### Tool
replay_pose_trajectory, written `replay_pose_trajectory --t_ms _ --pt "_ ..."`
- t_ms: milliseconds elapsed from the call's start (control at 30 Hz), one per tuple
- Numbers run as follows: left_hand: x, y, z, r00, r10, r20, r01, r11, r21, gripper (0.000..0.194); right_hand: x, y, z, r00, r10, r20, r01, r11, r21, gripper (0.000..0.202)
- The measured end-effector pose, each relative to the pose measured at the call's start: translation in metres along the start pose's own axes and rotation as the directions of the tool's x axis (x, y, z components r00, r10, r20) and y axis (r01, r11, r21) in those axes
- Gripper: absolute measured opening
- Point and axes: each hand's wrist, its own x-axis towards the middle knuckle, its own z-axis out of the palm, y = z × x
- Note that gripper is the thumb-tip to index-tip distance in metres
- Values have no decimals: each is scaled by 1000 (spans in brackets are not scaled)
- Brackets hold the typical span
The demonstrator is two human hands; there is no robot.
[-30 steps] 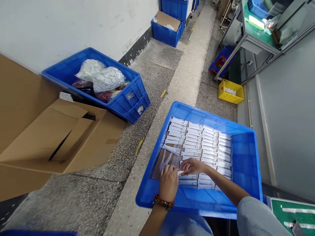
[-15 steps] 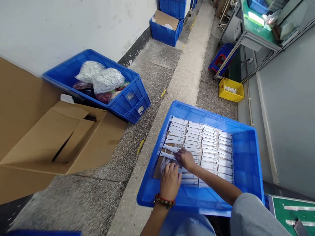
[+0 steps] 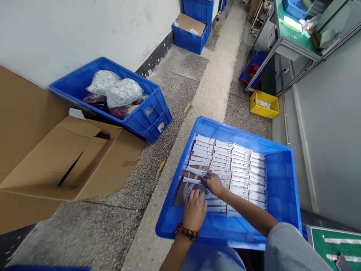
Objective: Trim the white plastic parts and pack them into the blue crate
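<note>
Inside a large blue crate (image 3: 283,180) lie rows of slim white plastic pieces (image 3: 239,177), each with a small hole near its end, over brown cardboard (image 3: 180,195). My right hand (image 3: 213,183) is closed at the right end of one loose white piece (image 3: 191,180); its fingertips are partly hidden. Another white piece (image 3: 196,171) lies just above it at a slant. My left hand (image 3: 194,210), with a beaded bracelet at the wrist, has its fingers curled at a crumpled clear plastic bag (image 3: 187,191) at the crate's near left. Its fingertips cover part of the bag.
An open cardboard box (image 3: 113,169) stands at left, beside stacked blue crates (image 3: 146,109) with filled bags. A yellow bin (image 3: 263,105) sits on the floor near a green-topped workbench (image 3: 299,34). Another green surface (image 3: 338,241) is at lower right.
Both hands stay nearly in place over the crate. The loose white piece by my right hand has turned slightly, now lying more level. The view has shifted a little.
</note>
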Motion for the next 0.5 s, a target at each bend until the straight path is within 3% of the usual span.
replay_pose_trajectory --t_ms 200,333,500 --pt "3 4 -1 990 -15 140 0 994 111 44 -1 2 4 1000 -22 22 22 1000 -17 25" --pt "29 3 5 938 -50 343 -23 978 208 61 -1 2 2 1000 -6 28 7 1000 -19 22" --pt "62 -10 17 905 -101 413 4 973 229 57 -6 1 -3 1000 19 -1 -19 1000 -5 18"
